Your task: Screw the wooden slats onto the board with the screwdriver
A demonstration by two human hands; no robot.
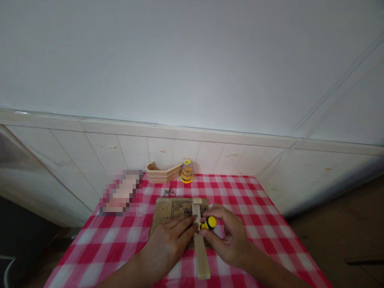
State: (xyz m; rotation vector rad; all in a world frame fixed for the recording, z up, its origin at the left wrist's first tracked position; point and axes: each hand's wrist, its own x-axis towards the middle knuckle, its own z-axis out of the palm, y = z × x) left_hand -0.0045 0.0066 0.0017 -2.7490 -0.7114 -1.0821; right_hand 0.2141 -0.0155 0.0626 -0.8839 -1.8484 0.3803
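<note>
1. The handle point(212, 223) in my right hand point(232, 240) looks like smooth yellow-and-black plastic with a slight gloss.
2. The strip point(201, 256), running from 12 to 6 o'clock, is pale, matt wood.
3. The board point(163, 216) under it is dull brown; cardboard or wood, I can't tell.
4. At 11 o'clock, thin pieces point(169, 192) look metallic.
5. Beyond them, the curved piece point(162, 177) is smooth wood.
6. At 12 o'clock, the container point(187, 172) looks like clear, glossy plastic.
7. My checked table cover point(240, 192) has a faint sheen.
8. Behind, knotty wood panelling point(210, 156) meets a smooth, matt wall point(192, 72).
</note>
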